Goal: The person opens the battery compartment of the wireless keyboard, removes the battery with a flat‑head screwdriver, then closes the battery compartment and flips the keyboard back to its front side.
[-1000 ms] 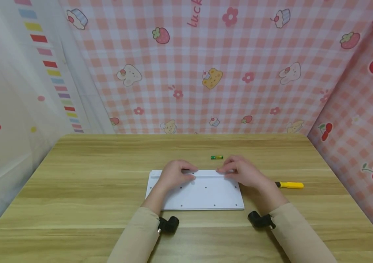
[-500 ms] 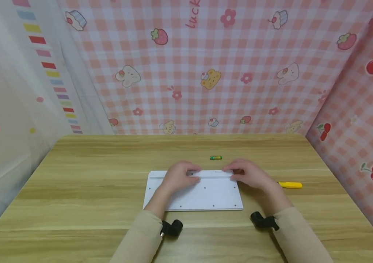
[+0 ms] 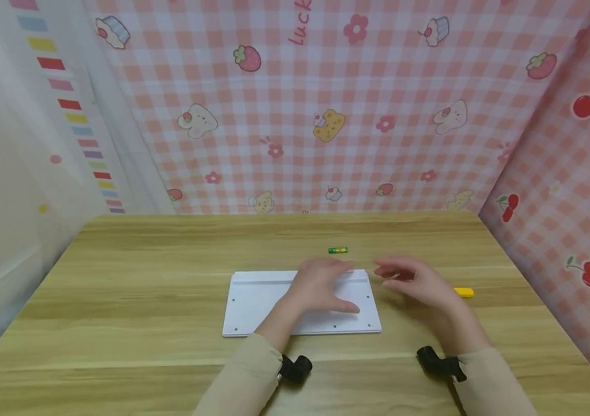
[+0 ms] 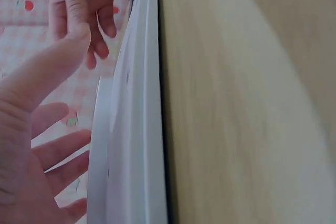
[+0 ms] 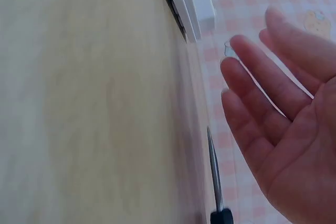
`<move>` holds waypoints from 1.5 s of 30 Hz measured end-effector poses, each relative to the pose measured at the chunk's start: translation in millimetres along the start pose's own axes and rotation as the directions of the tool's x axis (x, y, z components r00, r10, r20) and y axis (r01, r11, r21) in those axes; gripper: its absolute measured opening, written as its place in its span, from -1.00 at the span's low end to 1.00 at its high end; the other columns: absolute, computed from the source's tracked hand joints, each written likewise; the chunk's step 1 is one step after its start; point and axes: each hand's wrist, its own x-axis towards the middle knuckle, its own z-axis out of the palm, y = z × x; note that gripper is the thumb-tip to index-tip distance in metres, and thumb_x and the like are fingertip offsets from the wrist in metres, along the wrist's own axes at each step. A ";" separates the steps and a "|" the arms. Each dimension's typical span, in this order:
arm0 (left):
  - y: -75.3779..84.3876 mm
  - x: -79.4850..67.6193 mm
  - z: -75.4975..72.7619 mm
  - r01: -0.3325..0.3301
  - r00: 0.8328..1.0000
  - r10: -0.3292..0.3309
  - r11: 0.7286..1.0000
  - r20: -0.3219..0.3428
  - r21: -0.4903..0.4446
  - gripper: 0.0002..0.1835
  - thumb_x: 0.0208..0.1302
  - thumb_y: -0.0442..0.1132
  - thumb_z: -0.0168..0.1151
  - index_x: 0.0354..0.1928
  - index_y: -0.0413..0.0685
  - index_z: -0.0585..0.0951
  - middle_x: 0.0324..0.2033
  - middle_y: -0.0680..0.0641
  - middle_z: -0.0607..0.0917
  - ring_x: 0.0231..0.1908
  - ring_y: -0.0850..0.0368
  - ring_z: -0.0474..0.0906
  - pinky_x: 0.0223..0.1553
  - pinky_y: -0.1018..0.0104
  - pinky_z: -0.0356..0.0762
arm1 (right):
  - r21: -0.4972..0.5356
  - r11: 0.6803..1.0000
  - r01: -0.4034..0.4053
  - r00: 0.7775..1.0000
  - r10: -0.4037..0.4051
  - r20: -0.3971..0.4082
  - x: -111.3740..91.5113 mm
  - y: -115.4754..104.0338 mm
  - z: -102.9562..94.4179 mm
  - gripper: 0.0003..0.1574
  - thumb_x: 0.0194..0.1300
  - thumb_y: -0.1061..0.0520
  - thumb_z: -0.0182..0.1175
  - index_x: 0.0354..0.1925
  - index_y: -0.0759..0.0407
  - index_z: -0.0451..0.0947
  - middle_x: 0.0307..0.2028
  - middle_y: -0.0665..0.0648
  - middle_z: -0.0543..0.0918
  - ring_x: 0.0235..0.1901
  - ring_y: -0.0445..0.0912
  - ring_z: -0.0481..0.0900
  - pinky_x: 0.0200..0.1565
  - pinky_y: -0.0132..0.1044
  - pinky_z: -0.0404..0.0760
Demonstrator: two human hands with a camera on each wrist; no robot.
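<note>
A white keyboard (image 3: 255, 303) lies with its underside up on the table, small screw holes dotted over it and a raised bar along its far edge. My left hand (image 3: 318, 286) is over its right half, thumb and fingers spread, with nothing between them; whether the fingertips touch the keyboard I cannot tell. Off the keyboard's right end, my right hand (image 3: 419, 280) hovers with loosely bent fingers and holds nothing. Below it, in the right wrist view, is the metal shaft of a screwdriver (image 5: 215, 174), whose yellow handle shows in the head view.
A small green and yellow battery (image 3: 338, 251) lies behind the keyboard. The wooden table (image 3: 144, 277) reaches back to a pink checked cloth (image 3: 295, 86), with more cloth hanging at both sides.
Both hands have moved right: the left along the keyboard with its fingers spreading wider, the right away from the bar and past the keyboard's end. The keyboard and battery stay on the table.
</note>
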 end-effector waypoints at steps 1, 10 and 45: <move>3.7 1.4 1.6 -0.002 1.000 0.002 1.000 0.016 0.020 -0.01 -0.10 0.36 0.48 0.40 0.13 0.44 0.29 0.03 0.51 0.30 0.07 0.37 0.33 -0.06 0.19 | 0.017 1.000 0.012 1.000 -0.012 0.001 -2.8 1.3 -1.4 -0.45 0.33 0.28 0.28 0.26 0.35 0.47 -0.01 0.22 0.69 -0.01 -0.05 0.62 -0.02 -0.35 0.59; 30.6 11.3 16.6 0.011 0.995 -0.025 0.990 0.100 0.140 0.22 -0.32 0.58 0.40 0.49 0.31 0.29 0.46 -0.02 0.26 0.42 -0.06 0.14 0.34 -0.41 -0.12 | 0.129 0.987 0.091 0.996 -0.091 -0.003 -23.7 7.2 -10.7 -0.41 0.36 0.35 0.20 0.30 0.50 0.33 0.02 0.41 0.63 0.01 -0.08 0.63 -0.03 -0.41 0.59; 51.8 16.2 -39.6 -0.098 0.988 0.078 0.983 0.132 0.156 -0.12 -0.22 0.47 0.44 0.25 0.36 0.59 0.35 -0.14 0.34 0.28 -0.08 0.25 0.18 -0.05 0.35 | 0.174 0.985 0.018 0.979 0.017 -0.201 -36.6 0.3 -20.9 -0.50 0.44 0.30 0.13 0.30 0.39 0.40 -0.08 0.07 0.71 -0.09 -0.28 0.64 -0.08 -0.47 0.60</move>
